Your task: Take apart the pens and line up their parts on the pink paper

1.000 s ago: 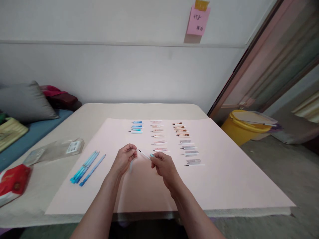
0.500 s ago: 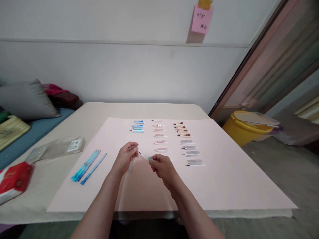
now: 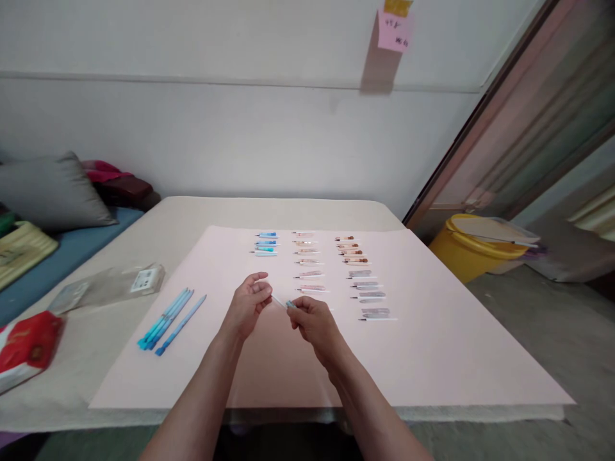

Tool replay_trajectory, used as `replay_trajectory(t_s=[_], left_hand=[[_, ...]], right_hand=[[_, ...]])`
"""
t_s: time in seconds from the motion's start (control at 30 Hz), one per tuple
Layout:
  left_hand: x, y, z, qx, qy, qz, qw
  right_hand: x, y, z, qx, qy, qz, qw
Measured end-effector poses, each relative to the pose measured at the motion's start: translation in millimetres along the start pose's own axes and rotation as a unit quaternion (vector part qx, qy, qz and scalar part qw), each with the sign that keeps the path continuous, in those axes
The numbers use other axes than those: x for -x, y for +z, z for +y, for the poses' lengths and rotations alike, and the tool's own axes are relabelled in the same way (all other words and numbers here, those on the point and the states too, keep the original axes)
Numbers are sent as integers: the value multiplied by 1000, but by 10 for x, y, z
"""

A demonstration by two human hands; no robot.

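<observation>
A thin white pen refill (image 3: 277, 300) spans the gap between my two hands. The fingers of my left hand (image 3: 247, 304) are closed at its left end, hiding the dark tip. My right hand (image 3: 312, 320) pinches the other end, where a small light-blue piece (image 3: 291, 305) shows at the fingertips. To the left lie several blue pens (image 3: 168, 319), with one blue pen (image 3: 181, 325) set apart. Beyond my hands are rows of taken-apart pens: blue ones (image 3: 266, 243), pale pink ones (image 3: 309, 275), brown ones (image 3: 353, 252) and grey ones (image 3: 369, 296).
Pink paper (image 3: 432, 358) covers most of the cream-topped table (image 3: 187, 211). At the left are a clear plastic bag (image 3: 115, 282) and a red packet (image 3: 31, 346). A yellow bucket (image 3: 468, 253) stands on the floor to the right. A white wall rises behind.
My left hand has shifted slightly right, and its fingers now cover the refill's dark tip. The light-blue strip that hung below my left hand is out of sight. The right hand has hardly moved.
</observation>
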State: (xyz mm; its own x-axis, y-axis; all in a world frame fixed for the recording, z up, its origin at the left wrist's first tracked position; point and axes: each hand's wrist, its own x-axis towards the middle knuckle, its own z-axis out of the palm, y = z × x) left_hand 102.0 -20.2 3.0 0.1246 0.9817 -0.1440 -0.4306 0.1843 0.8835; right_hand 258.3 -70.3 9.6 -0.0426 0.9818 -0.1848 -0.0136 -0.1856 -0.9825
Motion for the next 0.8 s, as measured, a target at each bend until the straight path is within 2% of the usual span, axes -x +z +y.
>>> replay_trajectory(t_s=[0.17,0.43,0.8], left_hand=[[26,22,28,-23,14,11,1000],[114,83,111,-53,71,54,995],[127,56,129,-58,39,57,996]], right_hand=[[-14,-13,26,37,-22,3,999],[-31,25,102,131,-80,22,988],[-5,11,64,137,-93,17,986]])
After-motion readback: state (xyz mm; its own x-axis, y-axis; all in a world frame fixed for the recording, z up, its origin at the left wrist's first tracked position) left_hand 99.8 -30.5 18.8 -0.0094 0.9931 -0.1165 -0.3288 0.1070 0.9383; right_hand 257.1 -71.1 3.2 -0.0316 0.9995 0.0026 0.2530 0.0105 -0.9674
